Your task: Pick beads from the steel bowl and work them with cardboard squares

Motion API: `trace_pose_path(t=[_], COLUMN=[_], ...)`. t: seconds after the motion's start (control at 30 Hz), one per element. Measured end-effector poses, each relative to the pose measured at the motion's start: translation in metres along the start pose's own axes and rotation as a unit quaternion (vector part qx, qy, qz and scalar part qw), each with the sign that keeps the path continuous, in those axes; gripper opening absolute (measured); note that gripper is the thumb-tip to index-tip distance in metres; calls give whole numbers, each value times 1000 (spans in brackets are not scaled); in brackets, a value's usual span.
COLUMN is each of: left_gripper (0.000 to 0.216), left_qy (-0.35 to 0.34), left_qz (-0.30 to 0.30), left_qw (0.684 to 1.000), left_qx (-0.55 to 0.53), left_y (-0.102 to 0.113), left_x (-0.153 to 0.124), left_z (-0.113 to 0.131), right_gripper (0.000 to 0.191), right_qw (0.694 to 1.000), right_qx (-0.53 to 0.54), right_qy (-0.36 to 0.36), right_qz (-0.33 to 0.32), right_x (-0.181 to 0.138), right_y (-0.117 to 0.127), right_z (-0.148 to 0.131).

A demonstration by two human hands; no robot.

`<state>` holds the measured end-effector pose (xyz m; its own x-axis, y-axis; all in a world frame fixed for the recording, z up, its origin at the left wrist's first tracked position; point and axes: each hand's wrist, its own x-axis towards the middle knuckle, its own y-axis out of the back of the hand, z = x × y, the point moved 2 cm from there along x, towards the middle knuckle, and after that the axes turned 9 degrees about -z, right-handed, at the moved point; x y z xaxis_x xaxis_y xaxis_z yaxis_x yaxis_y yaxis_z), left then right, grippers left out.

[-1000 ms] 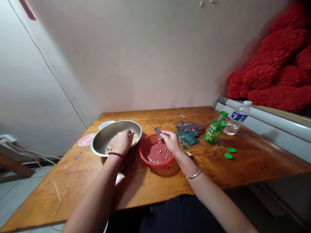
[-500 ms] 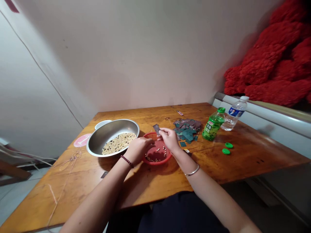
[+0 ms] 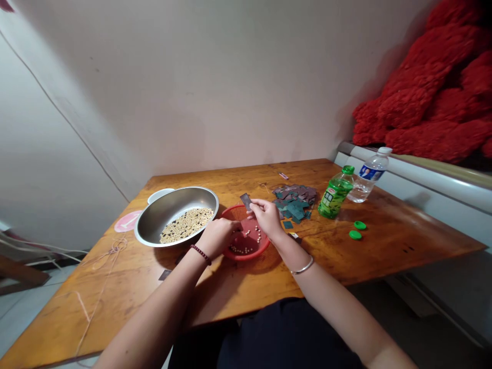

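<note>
My right hand pinches a small dark rectangular piece between thumb and fingers, above the far rim of a red plastic basket. Over the basket's left side is my left hand, its fingers curled together and pointing in; whatever they may hold is hidden. Small pale beads lie scattered on the basket's floor. Left of it, a steel bowl stands tilted, with a heap of pale and dark beads inside.
Beyond my right hand lies a pile of dark and green flat pieces. A green bottle, a clear water bottle and two green caps stand or lie to the right. Loose string trails across the table's left side.
The view has shifted slightly. Both hands stay almost in place over the basket, and my right hand still holds the dark piece.
</note>
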<state>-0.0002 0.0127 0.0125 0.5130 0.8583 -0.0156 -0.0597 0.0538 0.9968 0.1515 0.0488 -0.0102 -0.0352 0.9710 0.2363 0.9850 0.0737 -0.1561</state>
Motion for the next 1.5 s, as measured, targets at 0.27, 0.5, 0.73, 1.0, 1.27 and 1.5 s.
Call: trace_pose_path(t=[0.27,0.5,0.73,1.0,1.27,1.5], left_gripper=[27,28,25,25,29,31], left_qy=[2,11,3,80,113,130], left_qz=[34,88,153,285,245,235], left_qw=[999,996,987,954,961,962], left_qx=[10,-10,-39,-48,-57,-43], left_y=[-2,0,-6,2,2,2], left_x=[2,4,5,-2,-1,0], left_z=[3,5,2,0,0,-1], right_gripper=[24,21,18,25,27,28], right_qw=[990,991,996,987,935,917], right_qx=[-121,-128,-58,-132,-325,-358], right_qy=[29,12,-41,31,128,169], right_qz=[59,38,52,88,54,52], right_x=[6,7,10,2,-17,-17], right_y=[13,10,12,11,6,8], right_z=[10,17,19,2,-24,-25])
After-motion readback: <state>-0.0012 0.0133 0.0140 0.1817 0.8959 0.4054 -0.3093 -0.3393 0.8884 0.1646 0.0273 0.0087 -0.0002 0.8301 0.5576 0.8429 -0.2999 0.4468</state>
